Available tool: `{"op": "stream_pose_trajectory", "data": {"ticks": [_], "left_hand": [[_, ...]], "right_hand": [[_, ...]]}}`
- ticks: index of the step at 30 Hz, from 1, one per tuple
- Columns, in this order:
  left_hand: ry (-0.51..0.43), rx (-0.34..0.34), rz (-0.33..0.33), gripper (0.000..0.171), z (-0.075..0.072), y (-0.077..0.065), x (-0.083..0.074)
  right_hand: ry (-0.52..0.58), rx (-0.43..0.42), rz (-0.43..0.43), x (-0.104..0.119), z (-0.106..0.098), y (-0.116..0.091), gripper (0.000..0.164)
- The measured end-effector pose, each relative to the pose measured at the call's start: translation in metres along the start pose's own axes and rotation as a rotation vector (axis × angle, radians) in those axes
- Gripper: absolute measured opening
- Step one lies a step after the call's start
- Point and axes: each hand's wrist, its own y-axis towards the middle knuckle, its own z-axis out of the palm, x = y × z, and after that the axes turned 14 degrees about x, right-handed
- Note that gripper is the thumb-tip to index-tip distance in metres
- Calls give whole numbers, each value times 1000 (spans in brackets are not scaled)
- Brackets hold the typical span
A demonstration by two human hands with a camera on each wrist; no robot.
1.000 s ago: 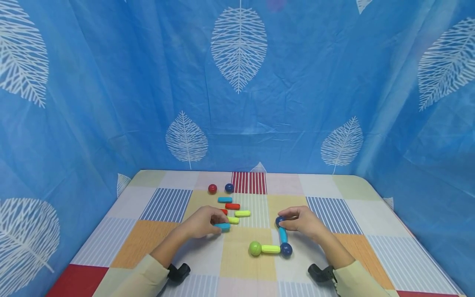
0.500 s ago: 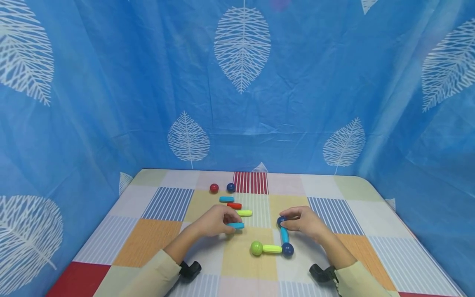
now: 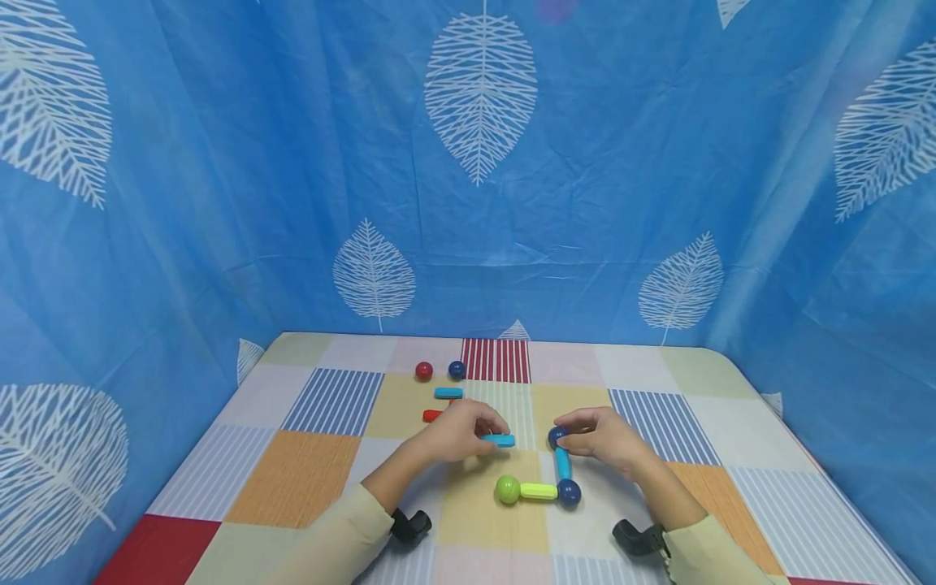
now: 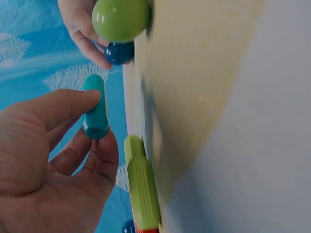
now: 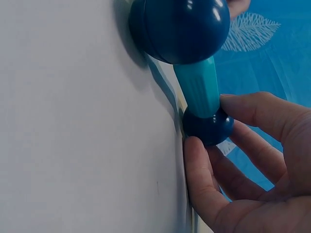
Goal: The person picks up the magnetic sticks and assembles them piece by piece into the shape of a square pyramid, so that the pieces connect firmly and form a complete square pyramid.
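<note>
My left hand pinches a light-blue rod between thumb and fingers, held just above the table. My right hand grips a dark-blue ball at the far end of a joined L shape. From that ball a second light-blue rod runs to a nearer dark-blue ball. A yellow-green rod links this corner ball to a green ball on the left. The end of the held rod points toward the ball in my right hand, with a gap between them.
Farther back lie a red ball, another dark-blue ball and a light-blue rod. A red rod is partly behind my left hand. In the left wrist view, yellow-green rods lie beneath that hand.
My left hand has carried the light-blue rod rightward from the loose pieces toward the right hand. The right hand keeps its hold on the dark-blue ball.
</note>
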Motion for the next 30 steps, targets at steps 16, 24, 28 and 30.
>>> {"op": "stream_pose_trajectory", "data": {"ticks": [16,24,28,30], "left_hand": [[-17,-21,-89,16,14,31,-20],[-27,-15,-114,16,18,47,-25],[-3,-19,-122,16,20,51,-25],[2,-18,-123,16,20,53,-25]], "right_hand": [[9,0,5,1,-2,0,38],[25,18,-8,0,-4,0,38],[36,30,-16,-1,-4,-1,38],[37,30,-15,-1,-4,-1,38]]}}
